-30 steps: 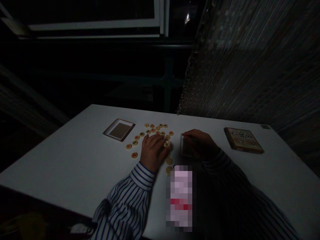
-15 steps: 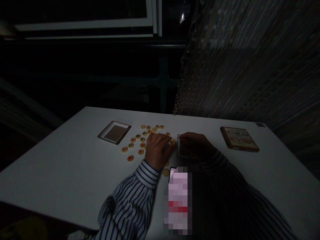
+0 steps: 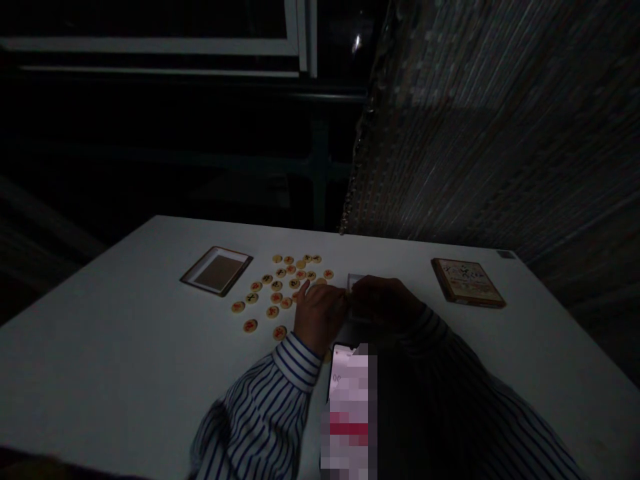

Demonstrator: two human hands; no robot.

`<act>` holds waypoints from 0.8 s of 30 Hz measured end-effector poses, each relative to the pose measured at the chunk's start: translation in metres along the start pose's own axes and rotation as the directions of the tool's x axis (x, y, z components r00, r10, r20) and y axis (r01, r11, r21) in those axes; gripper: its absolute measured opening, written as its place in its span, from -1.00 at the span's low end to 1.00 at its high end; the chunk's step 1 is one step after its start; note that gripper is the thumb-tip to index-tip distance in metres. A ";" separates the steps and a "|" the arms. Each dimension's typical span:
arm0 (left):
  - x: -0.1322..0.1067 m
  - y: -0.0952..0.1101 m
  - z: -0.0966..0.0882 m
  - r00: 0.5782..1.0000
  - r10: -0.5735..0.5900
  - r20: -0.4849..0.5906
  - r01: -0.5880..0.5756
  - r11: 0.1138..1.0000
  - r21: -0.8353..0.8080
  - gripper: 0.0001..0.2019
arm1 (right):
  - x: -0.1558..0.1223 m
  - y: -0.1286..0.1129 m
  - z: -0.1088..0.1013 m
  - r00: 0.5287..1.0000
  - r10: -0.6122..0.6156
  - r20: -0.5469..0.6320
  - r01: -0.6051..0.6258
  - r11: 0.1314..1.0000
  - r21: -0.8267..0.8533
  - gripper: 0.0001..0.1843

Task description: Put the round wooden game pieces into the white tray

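My left hand (image 3: 320, 313) is over the right side of a group of round xiangqi pieces (image 3: 277, 286), its fingers pinched together. A sliver of a xiangqi piece (image 3: 349, 292) shows at its fingertips, mostly hidden. Facing it, my right hand (image 3: 387, 300) curls in deep shadow over a small open box (image 3: 357, 277). The fingertips of both hands meet or nearly meet at the box's left edge. What the right fingers grip is too dark to make out. Red and black characters mark the pieces, which lie flat on the white table (image 3: 150, 347).
An open, shallow box part (image 3: 216, 272) lies left of the pieces. A closed box with a printed lid (image 3: 467, 280) is at the right. A lit phone (image 3: 343, 370), partly blurred out, lies in front of my hands. A bead curtain (image 3: 450, 133) hangs behind the table.
My left hand has brought the held piece to the right fingers and the box; the piece is now mostly covered. My view has shifted slightly, so the table appears a little lower and further left.
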State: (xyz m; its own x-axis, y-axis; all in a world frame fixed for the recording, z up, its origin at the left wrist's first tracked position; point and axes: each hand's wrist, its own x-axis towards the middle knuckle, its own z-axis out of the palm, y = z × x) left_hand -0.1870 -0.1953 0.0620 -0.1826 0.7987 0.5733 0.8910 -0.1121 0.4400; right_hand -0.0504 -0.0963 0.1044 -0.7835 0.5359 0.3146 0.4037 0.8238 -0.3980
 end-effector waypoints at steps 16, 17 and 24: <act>-0.006 0.002 0.011 0.980 -0.193 0.039 0.195 0.933 -0.302 -0.74 | -0.006 0.015 0.013 0.999 0.041 0.029 -0.050 0.807 0.589 -0.84; -0.005 0.003 0.011 0.974 -0.223 0.045 0.225 0.909 -0.351 -0.76 | -0.006 0.015 0.014 0.999 0.040 0.024 -0.046 0.802 0.595 -0.83; 0.000 0.008 0.004 0.894 -0.421 0.151 0.420 0.673 -0.609 -0.83 | -0.006 0.014 0.018 0.997 0.075 -0.002 -0.062 0.830 0.554 -0.82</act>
State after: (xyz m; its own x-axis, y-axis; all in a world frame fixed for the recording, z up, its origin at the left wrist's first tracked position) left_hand -0.1779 -0.1941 0.0626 -0.4759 0.8508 0.2227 0.2701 -0.0996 0.9577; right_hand -0.0485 -0.0915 0.0813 -0.7500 0.5967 0.2854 0.1213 0.5482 -0.8275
